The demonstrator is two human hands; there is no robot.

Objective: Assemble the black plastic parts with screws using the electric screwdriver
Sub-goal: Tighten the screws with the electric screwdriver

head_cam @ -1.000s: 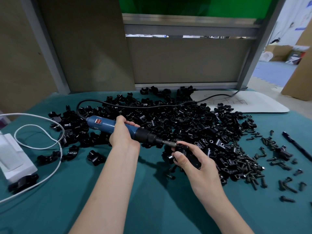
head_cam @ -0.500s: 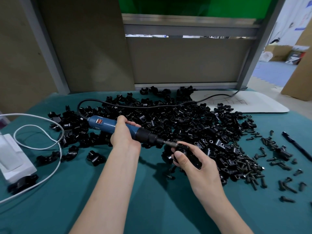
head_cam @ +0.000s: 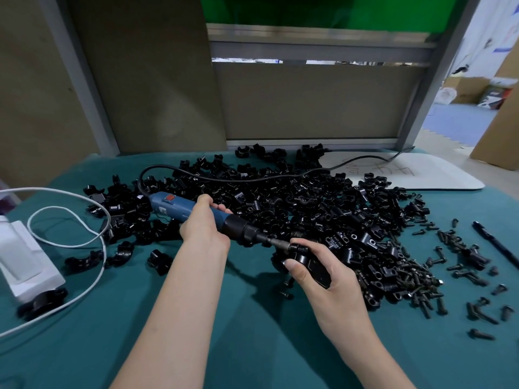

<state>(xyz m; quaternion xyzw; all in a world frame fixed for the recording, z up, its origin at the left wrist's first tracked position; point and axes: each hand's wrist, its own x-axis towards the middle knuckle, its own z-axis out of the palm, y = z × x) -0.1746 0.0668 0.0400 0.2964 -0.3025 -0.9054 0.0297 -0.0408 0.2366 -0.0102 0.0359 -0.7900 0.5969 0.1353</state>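
Blue electric screwdriver (head_cam: 171, 206) grasped by our left grip (head_cam: 203, 224), bit (head_cam: 276, 242) touching the black plastic part (head_cam: 314, 266) grasped by our right grip (head_cam: 334, 284), loose screws (head_cam: 456, 267) at 3 o'clock on teal tabletop (head_cam: 252, 346)

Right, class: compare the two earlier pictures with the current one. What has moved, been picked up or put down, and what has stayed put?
Nothing visibly changed. The left hand still grips the blue electric screwdriver, its bit against the black plastic part that the right hand holds. The pile of black parts and the loose screws lie as before.
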